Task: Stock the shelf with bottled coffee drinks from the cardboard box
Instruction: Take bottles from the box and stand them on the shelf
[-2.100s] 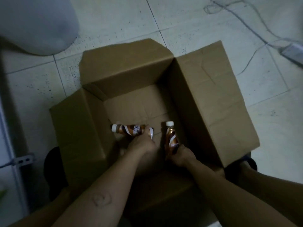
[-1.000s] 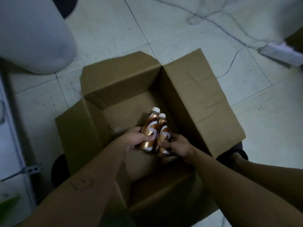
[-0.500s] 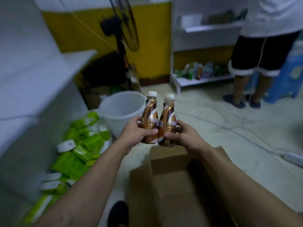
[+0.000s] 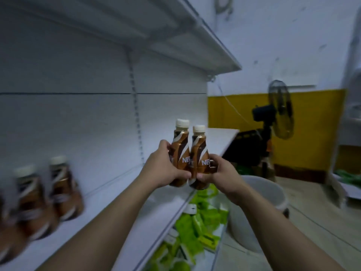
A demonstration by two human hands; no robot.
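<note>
Two brown coffee bottles with white caps are held upright side by side above the white shelf (image 4: 121, 188). My left hand (image 4: 163, 169) grips the left bottle (image 4: 180, 151); my right hand (image 4: 220, 174) grips the right bottle (image 4: 199, 155). The bottles touch each other and hang over the shelf's front edge. Several more coffee bottles (image 4: 62, 188) stand blurred on the shelf at the far left. The cardboard box is out of view.
A higher shelf (image 4: 175, 30) overhangs above. Green packets (image 4: 197, 222) fill the lower shelf beneath. A white bucket (image 4: 259, 208) stands on the floor to the right, and a standing fan (image 4: 280, 112) is by the yellow wall.
I have lifted both bottles out of the box and raised them. The view swung from the box on the floor up to the shelf on the left.
</note>
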